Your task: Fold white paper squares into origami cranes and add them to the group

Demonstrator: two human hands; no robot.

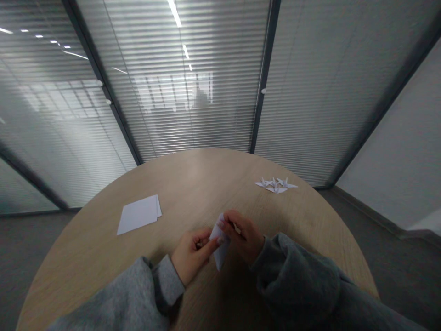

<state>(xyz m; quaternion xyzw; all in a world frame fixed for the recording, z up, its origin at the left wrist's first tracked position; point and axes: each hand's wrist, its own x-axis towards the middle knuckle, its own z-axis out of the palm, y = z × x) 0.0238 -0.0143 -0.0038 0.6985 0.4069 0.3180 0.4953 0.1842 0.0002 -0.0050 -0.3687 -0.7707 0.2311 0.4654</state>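
Note:
A folded piece of white paper [222, 254] is held up between both hands near the front middle of the table. My left hand [193, 250] pinches its left side, thumb lying across the front face. At its upper right edge, the thumb and fingers of my right hand [243, 232] are closed on the paper. The piece is narrow, with a pointed lower end; the fingers cover part of its folds. Several white folded paper cranes [275, 185] stand close together, farther back on the right.
Flat white paper sheets [138, 215] lie stacked slightly askew on the left of the round wooden table [203, 184]. Beyond the table's far edge stand glass panels with blinds [200, 124]. A pale wall [396, 151] rises on the right.

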